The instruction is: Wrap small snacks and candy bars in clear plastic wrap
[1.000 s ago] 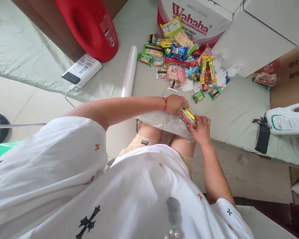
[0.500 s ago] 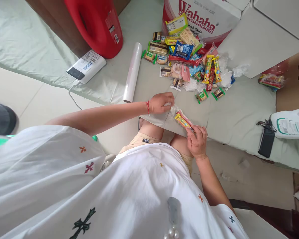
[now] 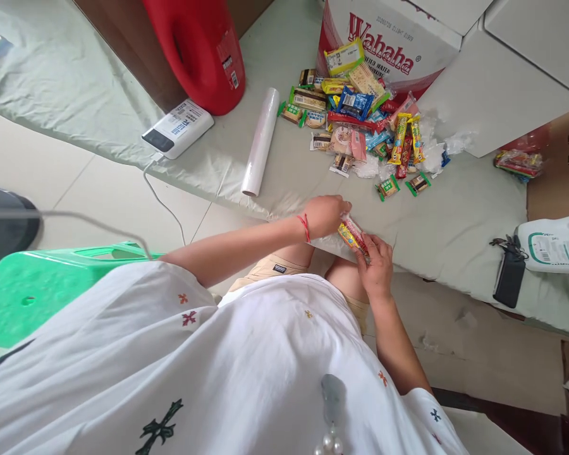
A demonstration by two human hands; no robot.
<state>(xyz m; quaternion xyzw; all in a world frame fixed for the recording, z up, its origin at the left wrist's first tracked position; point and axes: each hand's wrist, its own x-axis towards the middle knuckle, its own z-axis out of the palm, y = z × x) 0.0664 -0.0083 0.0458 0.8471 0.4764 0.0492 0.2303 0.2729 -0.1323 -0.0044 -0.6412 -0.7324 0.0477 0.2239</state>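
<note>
Two wrapped snack bars [image 3: 352,236], one yellow and one red, lie side by side in clear plastic at the front edge of the covered surface. My right hand [image 3: 377,260] is closed round their near right end, thumb below and fingers on top. At the far left end of the bundle, my left hand [image 3: 326,215] has its fingers bent down over the clear wrap; its fingertips are partly hidden. A heap of small packaged snacks [image 3: 355,120] lies beyond both hands, with two green-ended biscuit packets [image 3: 387,188] at its near side.
A roll of clear film [image 3: 260,142] lies left of the heap. Farther left are a white power bank [image 3: 177,128] with a cable and a red jug [image 3: 208,57]. A Wahaha carton [image 3: 389,44] stands behind. White bottle [image 3: 557,243] and black phone-like object [image 3: 509,278] lie right.
My left hand has moved right, up against the bars, and the loose clear wrap between is now gathered or covered. My right hand keeps its hold. The view has shifted, showing a green stool.
</note>
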